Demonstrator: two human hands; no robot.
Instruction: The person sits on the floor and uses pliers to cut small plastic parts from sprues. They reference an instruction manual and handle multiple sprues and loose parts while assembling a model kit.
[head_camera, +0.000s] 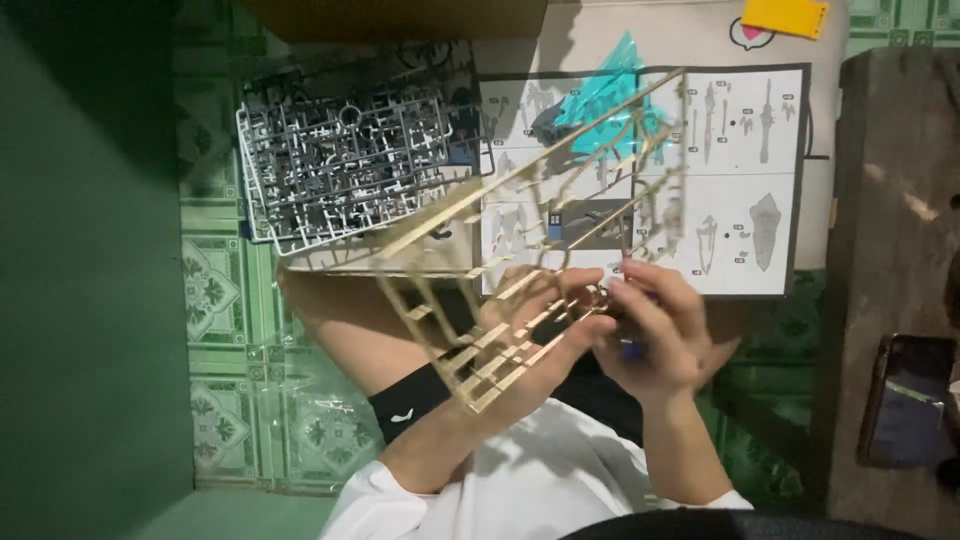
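Observation:
I hold a tan plastic model-kit parts frame (520, 230) up over my lap, tilted toward the upper right. My left hand (530, 325) grips its lower part from beneath. My right hand (655, 330) is closed at the frame's lower edge, on a small tool with a blue handle (632, 350) that is mostly hidden by the fingers. Behind the frame lies an open instruction sheet (740, 170) with part drawings, and a translucent teal parts frame (605, 95) rests on it.
A stack of grey and white parts frames (340, 160) lies on the patterned green floor tiles at upper left. A dark phone (910, 400) rests on a dark wooden surface at right. A cardboard box edge (400, 18) sits at top, a yellow card (785, 15) at top right.

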